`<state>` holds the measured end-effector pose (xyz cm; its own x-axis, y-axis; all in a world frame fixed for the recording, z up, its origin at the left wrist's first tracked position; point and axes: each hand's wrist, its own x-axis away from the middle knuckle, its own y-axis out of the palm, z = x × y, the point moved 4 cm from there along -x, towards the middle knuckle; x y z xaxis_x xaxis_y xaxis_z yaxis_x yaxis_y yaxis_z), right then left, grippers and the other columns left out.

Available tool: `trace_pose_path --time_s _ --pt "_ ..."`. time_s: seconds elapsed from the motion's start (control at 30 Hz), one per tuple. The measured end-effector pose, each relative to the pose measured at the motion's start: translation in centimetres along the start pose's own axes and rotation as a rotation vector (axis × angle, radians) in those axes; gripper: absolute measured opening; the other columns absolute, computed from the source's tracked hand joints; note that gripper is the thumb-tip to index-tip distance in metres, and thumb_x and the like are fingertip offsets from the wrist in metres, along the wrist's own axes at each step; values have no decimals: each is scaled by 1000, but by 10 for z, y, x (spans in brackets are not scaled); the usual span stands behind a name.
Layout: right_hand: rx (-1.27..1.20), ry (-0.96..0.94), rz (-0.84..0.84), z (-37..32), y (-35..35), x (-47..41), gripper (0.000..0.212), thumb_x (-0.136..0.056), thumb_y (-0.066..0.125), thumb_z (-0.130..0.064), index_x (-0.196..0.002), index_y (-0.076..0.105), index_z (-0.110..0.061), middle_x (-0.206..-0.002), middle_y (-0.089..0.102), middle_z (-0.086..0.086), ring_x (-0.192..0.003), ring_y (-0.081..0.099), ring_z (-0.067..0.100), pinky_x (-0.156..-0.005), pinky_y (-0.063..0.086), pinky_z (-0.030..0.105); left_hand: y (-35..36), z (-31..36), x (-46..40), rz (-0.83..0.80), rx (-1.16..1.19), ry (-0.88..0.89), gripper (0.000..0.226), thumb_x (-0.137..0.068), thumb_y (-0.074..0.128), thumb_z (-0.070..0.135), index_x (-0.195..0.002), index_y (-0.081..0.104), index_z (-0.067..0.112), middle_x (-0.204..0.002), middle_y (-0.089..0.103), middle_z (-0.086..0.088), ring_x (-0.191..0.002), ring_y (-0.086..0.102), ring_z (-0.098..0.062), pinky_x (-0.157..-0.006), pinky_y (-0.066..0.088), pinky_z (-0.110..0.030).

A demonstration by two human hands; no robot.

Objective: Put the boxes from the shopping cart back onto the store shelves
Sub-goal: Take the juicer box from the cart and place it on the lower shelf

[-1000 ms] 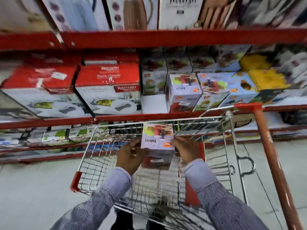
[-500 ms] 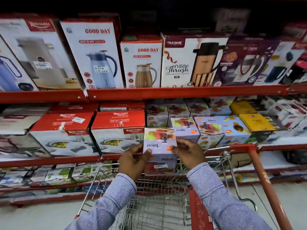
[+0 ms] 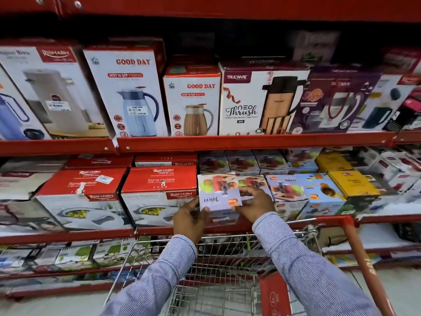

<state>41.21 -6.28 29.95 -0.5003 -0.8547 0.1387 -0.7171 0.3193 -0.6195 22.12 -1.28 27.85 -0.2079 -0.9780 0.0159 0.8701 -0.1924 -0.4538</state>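
Note:
A small lilac juicer box [image 3: 218, 192] with fruit pictures sits at the front of the middle shelf [image 3: 68, 237], in the gap between a red-topped casserole box [image 3: 159, 195] and other juicer boxes [image 3: 284, 190]. My left hand [image 3: 189, 221] grips its lower left side. Over on the box's right edge lies my right hand [image 3: 255, 202], fingers wrapped round it. Below my arms stands the wire shopping cart [image 3: 216, 270]; the part of its basket in view holds no box.
Tall jug and flask boxes [image 3: 193, 101] fill the upper shelf. Yellow boxes [image 3: 350, 182] lie right of the juicer boxes. The cart's red handle [image 3: 364, 258] runs down the right side. Flat packs line the low shelf [image 3: 75, 254] at left.
Both hands lifted the juicer box out of the cart and carried it up and forward onto the middle shelf. The view tilted upward, revealing the upper shelf.

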Motion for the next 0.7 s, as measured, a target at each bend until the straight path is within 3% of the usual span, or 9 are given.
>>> trace_pose_path --time_s 0.13,0.23,0.33,0.47,0.57,0.63,0.7 --pt "78 4 0 -3 4 -17 61 -60 88 -11 -116 66 -18 -113 73 -2 -93 70 16 -84 56 28 9 -4 -7 27 -3 -5 43 -88 65 16 -130 58 11 -126 65 -11 -115 62 -25 -91 37 -18" --pt "97 9 -6 -2 7 -28 60 -57 90 -11 -112 66 -15 -110 74 1 -92 71 18 -84 59 37 15 -7 -12 44 37 -21 42 -88 63 8 -130 58 10 -125 65 -10 -111 59 -17 -95 36 -19" --pt "133 -14 5 -1 9 -36 60 -55 91 -12 -110 67 -11 -108 74 3 -90 71 19 -80 60 36 21 -15 -17 73 35 -23 41 -87 63 7 -128 60 11 -120 65 -6 -110 54 -10 -96 36 -18" --pt "188 -22 -4 7 17 -43 58 -55 91 -13 -107 65 -8 -106 73 4 -91 70 19 -82 59 34 31 -29 -23 127 31 -44 38 -85 65 6 -122 64 10 -118 65 -8 -109 62 -25 -97 43 -25" --pt "251 -30 -6 14 26 -47 54 -56 90 -17 -103 65 -10 -103 72 5 -91 67 20 -84 57 34 37 -34 -23 135 -15 -61 37 -85 65 4 -122 64 8 -123 65 -13 -116 60 -30 -102 38 -26" --pt "312 -38 -20 17 31 -49 53 -60 88 -20 -107 65 -10 -105 71 5 -95 66 20 -87 55 31 41 -38 -23 136 -41 -68 38 -85 64 5 -123 64 9 -126 64 -14 -120 58 -32 -104 36 -28" --pt "384 -61 -34 18 33 -51 55 -65 85 -24 -114 65 -10 -112 67 7 -101 64 23 -91 53 31 45 -40 -25 146 -62 -45 37 -86 65 7 -123 64 12 -121 67 -13 -111 63 -30 -100 44 -30"
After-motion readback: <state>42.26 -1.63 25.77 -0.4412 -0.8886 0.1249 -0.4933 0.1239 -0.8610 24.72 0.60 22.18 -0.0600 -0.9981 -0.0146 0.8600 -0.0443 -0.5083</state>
